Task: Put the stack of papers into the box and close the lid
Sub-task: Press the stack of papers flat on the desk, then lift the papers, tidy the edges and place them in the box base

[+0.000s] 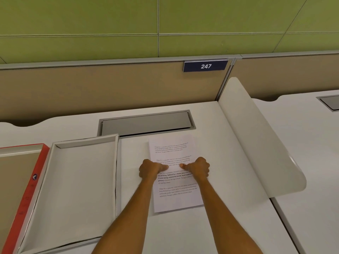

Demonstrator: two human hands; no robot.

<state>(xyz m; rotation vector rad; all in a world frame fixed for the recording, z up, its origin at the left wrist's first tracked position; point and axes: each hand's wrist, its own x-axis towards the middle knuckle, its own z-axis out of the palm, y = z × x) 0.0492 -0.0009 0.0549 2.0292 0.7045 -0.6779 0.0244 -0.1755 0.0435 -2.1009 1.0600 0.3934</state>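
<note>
A stack of printed white papers (176, 193) lies flat on the white desk (229, 217), right of centre. My left hand (151, 169) grips the stack's left edge and my right hand (198, 168) grips its right edge, thumbs resting on the top sheet. To the left stands the open white box (78, 180), shallow and with nothing inside. Further left lies its lid (27, 195), upside down, with a red outer rim and a tan inner face, partly cut off by the frame edge.
A grey cable hatch (146, 122) is set into the desk behind the papers. A curved white divider (256, 136) rises at the right, with another desk beyond. A tan partition carrying a blue "247" sign (205, 66) closes off the back.
</note>
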